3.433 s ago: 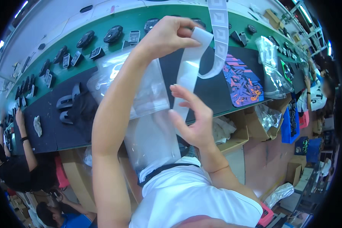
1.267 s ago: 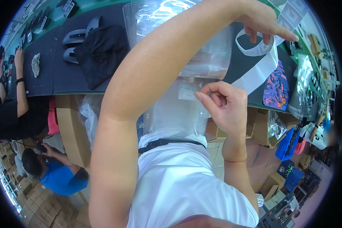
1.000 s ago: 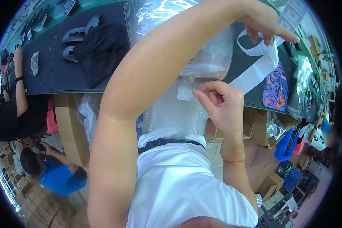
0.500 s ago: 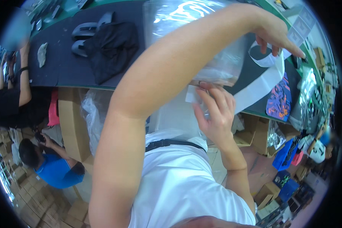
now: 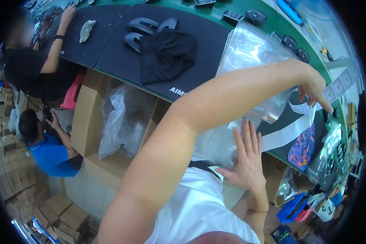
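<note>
My left arm reaches across to the far right. There my left hand (image 5: 315, 91) is over a curling strip of white labels (image 5: 288, 134), its index finger stretched out and the other fingers loosely bent. Whether it touches the strip I cannot tell. Flat and with fingers spread, my right hand (image 5: 249, 156) presses on a clear plastic bag (image 5: 215, 146) at the table's front edge. A small white label (image 5: 234, 124) shows by its fingertips. Beyond my left forearm lies a stack of clear plastic bags (image 5: 248, 49), partly hidden by the arm.
A black cloth pouch (image 5: 166, 55) and dark curved plastic parts (image 5: 144, 26) lie on the black mat. An open carton (image 5: 83, 118) with plastic film stands below the table. A purple-orange patterned sheet (image 5: 301, 148) lies at right. Two people (image 5: 49, 148) are at the left.
My right hand has gone from bent fingers at the white label to lying flat on the bag. My left hand stays by the label strip. The view has shifted.
</note>
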A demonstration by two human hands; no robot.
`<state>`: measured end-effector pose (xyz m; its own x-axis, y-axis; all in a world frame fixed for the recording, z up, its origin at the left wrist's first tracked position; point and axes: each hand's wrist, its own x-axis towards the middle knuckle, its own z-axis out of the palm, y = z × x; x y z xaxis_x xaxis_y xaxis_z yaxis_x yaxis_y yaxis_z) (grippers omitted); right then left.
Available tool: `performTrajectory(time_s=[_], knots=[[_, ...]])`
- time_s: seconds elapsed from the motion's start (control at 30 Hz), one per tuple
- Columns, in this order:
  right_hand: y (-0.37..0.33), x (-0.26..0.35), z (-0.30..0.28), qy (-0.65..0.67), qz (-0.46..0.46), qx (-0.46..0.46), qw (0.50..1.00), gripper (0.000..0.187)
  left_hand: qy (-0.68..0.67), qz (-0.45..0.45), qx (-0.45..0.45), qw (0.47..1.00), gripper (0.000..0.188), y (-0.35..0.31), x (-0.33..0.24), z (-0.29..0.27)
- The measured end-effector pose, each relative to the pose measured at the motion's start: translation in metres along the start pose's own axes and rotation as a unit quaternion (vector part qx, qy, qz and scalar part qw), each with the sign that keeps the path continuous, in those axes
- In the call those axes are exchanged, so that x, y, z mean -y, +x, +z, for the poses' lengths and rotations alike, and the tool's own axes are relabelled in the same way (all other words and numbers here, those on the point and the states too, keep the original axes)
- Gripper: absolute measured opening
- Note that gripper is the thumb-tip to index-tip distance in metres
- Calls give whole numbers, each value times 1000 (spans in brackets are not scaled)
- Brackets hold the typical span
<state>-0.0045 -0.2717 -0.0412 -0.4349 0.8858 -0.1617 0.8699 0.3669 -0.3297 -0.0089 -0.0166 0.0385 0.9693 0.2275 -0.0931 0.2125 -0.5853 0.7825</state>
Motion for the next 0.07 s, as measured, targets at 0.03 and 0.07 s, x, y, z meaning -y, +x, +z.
performTrajectory(time_s=[0.03, 0.07], knots=[[0, -2, 0, 23, -1, -8, 1000, 114, -1, -8, -12, 1000, 85, -4, 0, -2], [-1, -2, -2, 43, 8, -13, 999, 112, 6, -11, -8, 1000, 84, -7, -3, -4]])
